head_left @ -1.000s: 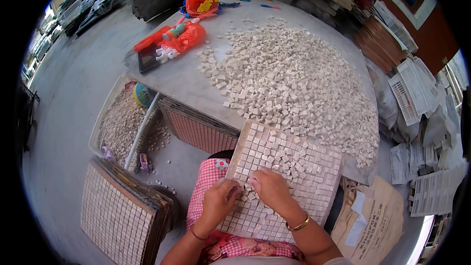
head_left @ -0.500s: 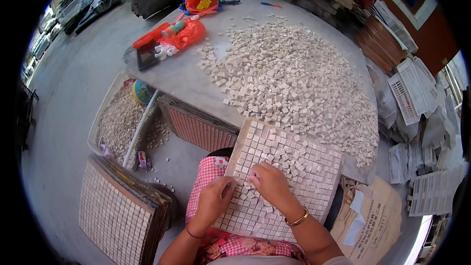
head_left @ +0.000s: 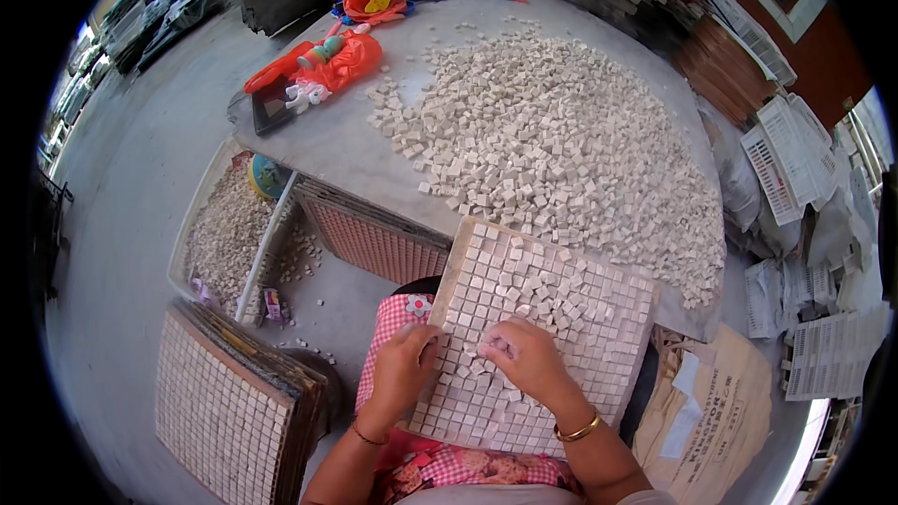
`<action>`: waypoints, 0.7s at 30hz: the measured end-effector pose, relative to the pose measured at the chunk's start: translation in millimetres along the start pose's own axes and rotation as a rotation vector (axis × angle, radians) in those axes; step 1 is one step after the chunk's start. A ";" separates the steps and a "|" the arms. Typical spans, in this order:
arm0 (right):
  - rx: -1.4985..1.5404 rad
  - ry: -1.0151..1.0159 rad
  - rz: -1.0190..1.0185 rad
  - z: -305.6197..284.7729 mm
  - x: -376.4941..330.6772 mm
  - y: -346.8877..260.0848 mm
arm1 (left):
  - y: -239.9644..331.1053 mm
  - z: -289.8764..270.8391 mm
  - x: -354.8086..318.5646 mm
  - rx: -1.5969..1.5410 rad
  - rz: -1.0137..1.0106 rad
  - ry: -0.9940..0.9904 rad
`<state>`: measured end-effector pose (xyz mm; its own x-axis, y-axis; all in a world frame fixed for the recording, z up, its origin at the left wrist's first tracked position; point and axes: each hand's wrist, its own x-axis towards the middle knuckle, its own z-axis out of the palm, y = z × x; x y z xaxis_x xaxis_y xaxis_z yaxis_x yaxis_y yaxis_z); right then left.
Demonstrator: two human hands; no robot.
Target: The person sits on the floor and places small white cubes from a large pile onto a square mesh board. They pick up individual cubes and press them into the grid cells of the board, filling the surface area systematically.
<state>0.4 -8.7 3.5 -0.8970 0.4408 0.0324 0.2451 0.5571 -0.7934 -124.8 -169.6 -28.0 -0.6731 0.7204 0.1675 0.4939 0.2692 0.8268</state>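
– What's the tile tray [head_left: 613, 285] like?
– Square grid, mostly filled with pale stone cubes, propped from lap to table edge [head_left: 374, 164].
– And the hands?
– Left hand [head_left: 404, 367] and right hand [head_left: 528, 362] press curled fingers on it; whether they pinch a cube, I cannot tell.
– Around it?
– Loose tile heap [head_left: 561, 145] behind, stacked trays [head_left: 229, 402] left.

The left hand [head_left: 404, 363] and right hand [head_left: 526, 360] cover part of the mosaic tile tray [head_left: 538, 355]; the tiles beneath the palms are hidden, and whether the fingertips pinch a tile cannot be told. The tray's near edge is concealed behind the forearms and the checked cloth [head_left: 468, 463]. The stack of filled mosaic sheets [head_left: 224, 407] shows only its top sheet and one side. The small objects in the orange plastic bag [head_left: 332, 61] are too small to identify. The white crates [head_left: 781, 154] blur toward the rim.
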 end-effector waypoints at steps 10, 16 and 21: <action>-0.175 -0.039 -0.043 14.3 4.8 -1.1 | 17.0 -1.3 -4.6 0.123 0.014 0.052; -0.050 -0.069 0.021 1.0 13.4 -6.2 | 23.6 16.3 -14.0 0.125 0.036 -0.001; -0.043 -0.056 0.067 -4.5 15.0 -11.2 | 31.8 31.9 -10.8 0.237 0.013 0.028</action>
<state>-14.2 -5.1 15.6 -0.8967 0.4391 -0.0548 0.3200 0.5580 -0.7657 -84.2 -148.4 -20.6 -0.6793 0.7074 0.1952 0.6159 0.4049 0.6758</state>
